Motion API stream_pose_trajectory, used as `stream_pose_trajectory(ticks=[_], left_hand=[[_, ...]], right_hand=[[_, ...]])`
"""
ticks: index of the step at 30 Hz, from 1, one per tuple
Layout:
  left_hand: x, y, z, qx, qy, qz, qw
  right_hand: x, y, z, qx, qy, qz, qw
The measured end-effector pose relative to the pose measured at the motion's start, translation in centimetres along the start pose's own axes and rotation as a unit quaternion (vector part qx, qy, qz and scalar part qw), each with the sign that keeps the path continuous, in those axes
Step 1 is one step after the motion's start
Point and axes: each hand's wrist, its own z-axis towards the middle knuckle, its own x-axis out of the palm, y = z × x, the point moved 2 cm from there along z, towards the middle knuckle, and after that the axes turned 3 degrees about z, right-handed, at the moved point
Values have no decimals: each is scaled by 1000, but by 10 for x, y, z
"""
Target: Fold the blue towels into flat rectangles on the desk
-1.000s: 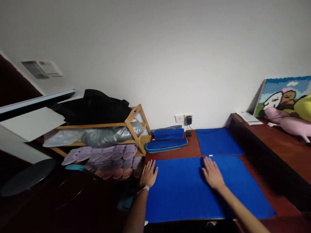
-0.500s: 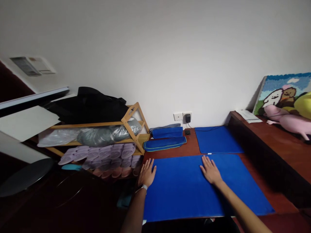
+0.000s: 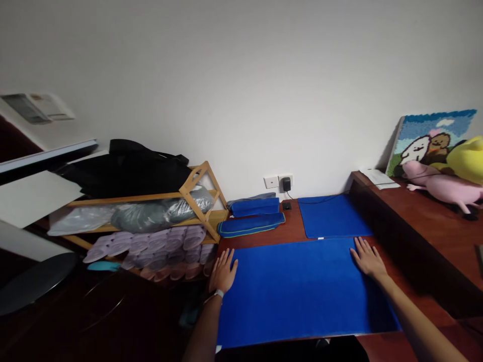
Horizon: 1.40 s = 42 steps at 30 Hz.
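A large blue towel lies spread flat on the reddish-brown table in front of me. My left hand rests flat at the towel's far left corner, fingers stretched out, with a pale-banded watch on the wrist. At the far right corner, my right hand lies palm down with its fingers spread. Neither hand grips anything. Just beyond the large towel lies a smaller flat blue towel. Folded blue cloths, one edged in yellow-green, sit behind my left hand.
A wooden rack with bagged items and rows of lilac slippers stands left. A black adapter is plugged into the wall, its cord trailing onto the table. Right, a raised surface holds a pink plush toy and a tufted picture.
My right hand has slid right across the large towel, from its middle to the far right corner. My left hand keeps its place at the left corner. The view has shifted slightly.
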Motion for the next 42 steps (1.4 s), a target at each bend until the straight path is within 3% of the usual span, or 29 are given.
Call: stream_pose_trajectory(ticks=[3,6,11,14,16,18,21,26,28,30,32,36,39,42], left_hand=[[0,0,0,0,-2,-3,1000],[0,0,0,2,-3,-8,1000],[0,0,0,0,-4,-14,1000],[0,0,0,1,-8,-16,1000],[0,0,0,1,-9,-18,1000],[-1,-1,0,2,-8,-22,1000],[-1,-1,0,0,-6,-25,1000],[-1,-1,0,3,-8,-26,1000],[1,-1,-1,2,-13,-25,1000],[3,0,-1,1,-16,-24,1000],[5,1,0,0,-12,-30,999],[-1,5,6,-9,15,-54,998],[-17,8,7,-9,18,-55,998],[-32,6,-11,10,10,-53,998]], right_hand=[[-10,37,-9,-13,-42,-1,999],[-18,118,-36,-102,-91,37,990],[-6,277,-98,-300,-23,122,946],[3,317,-113,-332,15,144,932],[6,311,-110,-317,25,140,938],[5,283,-100,-288,24,127,949],[3,208,-77,-227,12,101,969],[6,57,-30,-117,-9,41,992],[9,12,-15,-77,-7,21,997],[10,-14,-6,-64,0,15,998],[9,-22,-3,-65,8,18,998],[2,-11,-10,-51,10,34,998],[-4,9,-29,-67,-23,64,995],[-9,51,-64,-117,-71,106,985]])
